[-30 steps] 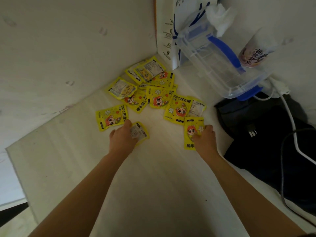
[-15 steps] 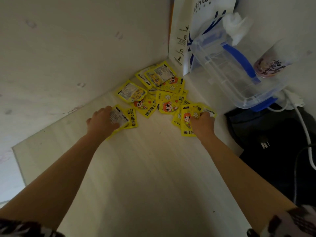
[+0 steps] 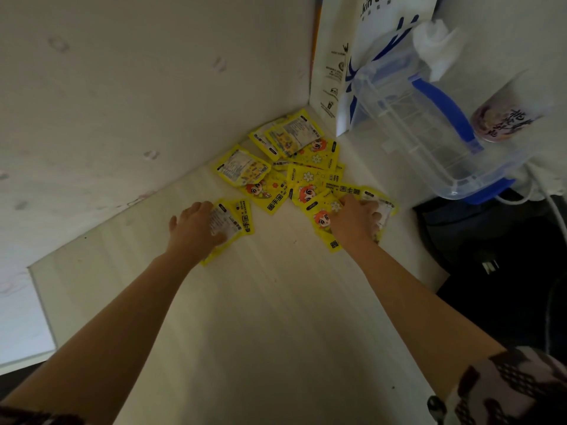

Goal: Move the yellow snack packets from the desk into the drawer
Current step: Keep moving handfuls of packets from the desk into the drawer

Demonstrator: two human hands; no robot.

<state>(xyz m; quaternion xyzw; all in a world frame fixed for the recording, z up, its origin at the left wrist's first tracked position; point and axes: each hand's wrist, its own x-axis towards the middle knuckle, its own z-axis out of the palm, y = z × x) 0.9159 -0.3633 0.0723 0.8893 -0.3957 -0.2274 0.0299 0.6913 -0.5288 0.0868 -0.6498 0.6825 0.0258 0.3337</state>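
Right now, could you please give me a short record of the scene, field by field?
surface: pale wooden desk
left hand: grips yellow packets
right hand: grips more packets
loose pile: still on the desk, toward the corner
behind pile: clear container with blue handle, white paper bag
drawer: not in view

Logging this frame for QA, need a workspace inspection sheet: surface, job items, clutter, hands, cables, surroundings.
Surface: pale wood desk, corner against walls.
Job's things: yellow snack packets overlapping near the corner; drawer not in view.
Clutter: clear plastic container with blue handle, paper bag, cup, dark bag.
Hands: left hand grips packets; right hand grips packets.
Cables: white cable at right.
Surroundings: pale walls.
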